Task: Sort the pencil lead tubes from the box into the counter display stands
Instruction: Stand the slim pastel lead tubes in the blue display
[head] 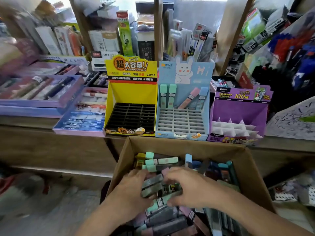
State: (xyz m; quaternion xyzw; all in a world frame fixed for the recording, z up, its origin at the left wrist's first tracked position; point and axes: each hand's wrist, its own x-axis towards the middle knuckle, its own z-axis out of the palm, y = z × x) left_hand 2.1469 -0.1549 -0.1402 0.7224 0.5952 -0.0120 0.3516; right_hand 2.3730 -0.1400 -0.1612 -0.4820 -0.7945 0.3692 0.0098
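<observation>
**Two hands closed on one bundle inside the box**

We find the pencil lead tubes [158, 217] heaped loose in the cardboard box [170, 145], at 6 o'clock in our view. Mint, pink, blue and grey pieces show in the heap.

Both our hands are down in the box and meet on a grey bundle [152, 183] of several tubes lying on top of the heap. Our left hand [131, 189] has its fingers curled round the bundle's 9 o'clock end. Our right hand [189, 188] has its fingers curled over the 3 o'clock end. Both grips sit tight against the tubes. We cannot count the tubes held.

Three display stands sit side by side on the counter [281, 145], just beyond the box's far wall. The yellow stand [131, 92] is at 11 o'clock from the box, with a black grid. The blue stand [184, 72] is at 12 o'clock, with a grey grid. Its back row carries two mint tubes [167, 95] upright, a pink tube [189, 97] leaning and a blue tube [202, 97] upright. The purple stand [238, 109] is at 1 o'clock, with white dividers.

At 9 o'clock from the yellow stand lies a lilac tray [80, 132] of pens, blurred.
</observation>
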